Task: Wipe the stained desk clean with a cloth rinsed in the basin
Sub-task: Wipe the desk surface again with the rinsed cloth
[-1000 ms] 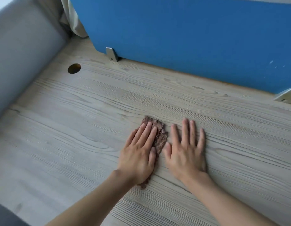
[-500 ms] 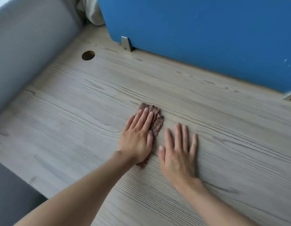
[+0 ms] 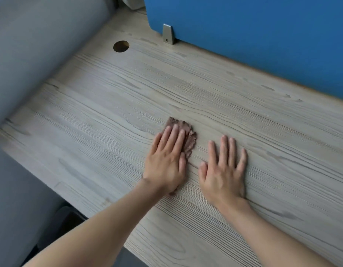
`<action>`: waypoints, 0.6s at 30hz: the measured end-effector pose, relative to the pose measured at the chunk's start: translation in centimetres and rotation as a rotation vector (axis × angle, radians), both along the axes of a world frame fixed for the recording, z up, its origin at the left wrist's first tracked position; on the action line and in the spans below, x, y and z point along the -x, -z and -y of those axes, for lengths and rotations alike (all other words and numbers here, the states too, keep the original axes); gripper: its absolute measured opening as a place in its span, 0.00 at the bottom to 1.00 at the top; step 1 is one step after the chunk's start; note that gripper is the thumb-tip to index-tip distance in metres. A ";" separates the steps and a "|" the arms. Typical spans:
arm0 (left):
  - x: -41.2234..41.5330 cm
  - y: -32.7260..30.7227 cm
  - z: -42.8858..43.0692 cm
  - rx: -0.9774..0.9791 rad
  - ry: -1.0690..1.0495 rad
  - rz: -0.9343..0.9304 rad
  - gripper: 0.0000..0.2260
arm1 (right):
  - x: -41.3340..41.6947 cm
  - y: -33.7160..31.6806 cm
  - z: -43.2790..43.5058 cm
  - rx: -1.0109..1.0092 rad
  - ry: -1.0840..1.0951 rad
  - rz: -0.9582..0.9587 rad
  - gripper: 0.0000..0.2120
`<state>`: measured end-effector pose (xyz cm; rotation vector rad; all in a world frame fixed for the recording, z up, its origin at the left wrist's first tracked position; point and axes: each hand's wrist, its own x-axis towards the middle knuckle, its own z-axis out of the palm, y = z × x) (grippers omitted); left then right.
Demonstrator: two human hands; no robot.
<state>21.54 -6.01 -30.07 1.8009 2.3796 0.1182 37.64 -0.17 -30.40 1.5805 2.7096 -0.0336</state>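
The brown cloth [image 3: 188, 134] lies flat on the wooden desk [image 3: 101, 120], under the left hand [image 3: 166, 162]. This hand is open, its fingers straight and close together, and it presses the cloth down on the wood. The hand covers most of the cloth. Its far edge shows beyond the fingertips and along the thumb side, and a small corner shows near the wrist. The right hand [image 3: 223, 170] lies just beside the cloth, on its right, and does not touch it. It is also open, the fingers straight and a little spread, flat on the bare wood, and it holds nothing. At the back of the desk stands a blue panel [image 3: 263, 35], with a metal bracket [image 3: 168, 34] at its foot. A round hole [image 3: 121, 46] is in the desk near the far left corner.
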 end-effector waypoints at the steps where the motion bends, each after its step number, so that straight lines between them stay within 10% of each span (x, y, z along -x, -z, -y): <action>1: -0.8 0.0 1.2 0.001 0.043 0.005 0.29 | 0.0 0.0 0.0 -0.001 0.000 -0.007 0.31; 18: 0.2 0.1 7.3 0.022 0.187 0.050 0.27 | 0.6 0.2 0.9 -0.036 0.025 -0.069 0.30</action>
